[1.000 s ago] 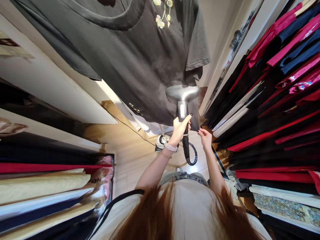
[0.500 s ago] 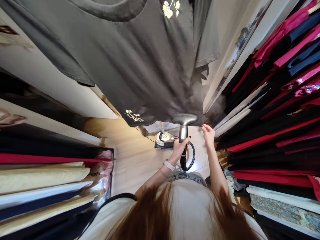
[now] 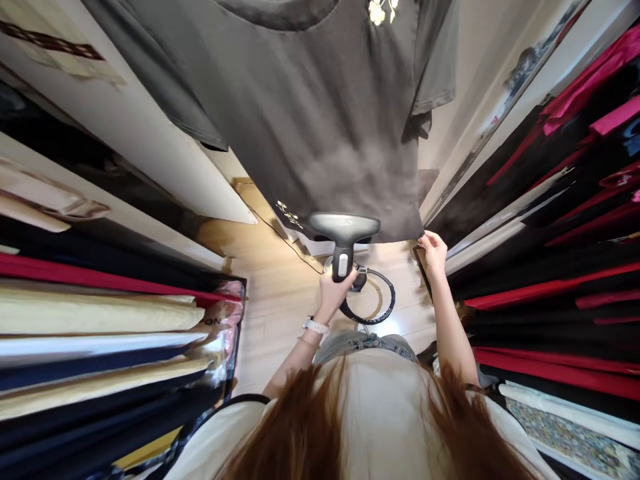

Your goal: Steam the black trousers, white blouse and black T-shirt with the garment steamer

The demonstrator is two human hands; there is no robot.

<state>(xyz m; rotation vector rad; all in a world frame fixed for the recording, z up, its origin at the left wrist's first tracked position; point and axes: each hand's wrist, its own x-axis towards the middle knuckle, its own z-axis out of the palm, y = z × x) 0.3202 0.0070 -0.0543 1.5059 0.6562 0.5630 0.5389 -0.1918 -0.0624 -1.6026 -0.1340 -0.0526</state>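
Note:
A dark grey short-sleeved shirt hangs in front of me, with light floral embroidery at the chest and low on its left side. My left hand is wrapped round the handle of a garment steamer. The steamer's wide head lies against the shirt near the hem, just right of the lower embroidery and partly over it. From the handle a black ribbed hose loops down toward the floor. My right hand pinches the shirt's lower right hem corner and holds it out to the side.
Folded or hung fabrics fill the shelving at left. Many black, red and pink garments line the right side. Below lies a pale wood floor with a thin dark cord running across it. White panels stand close behind the shirt.
The steamer in my left hand has moved left along the hem toward the lower embroidery. My right hand keeps its pinch on the hem corner. The view has shifted somewhat.

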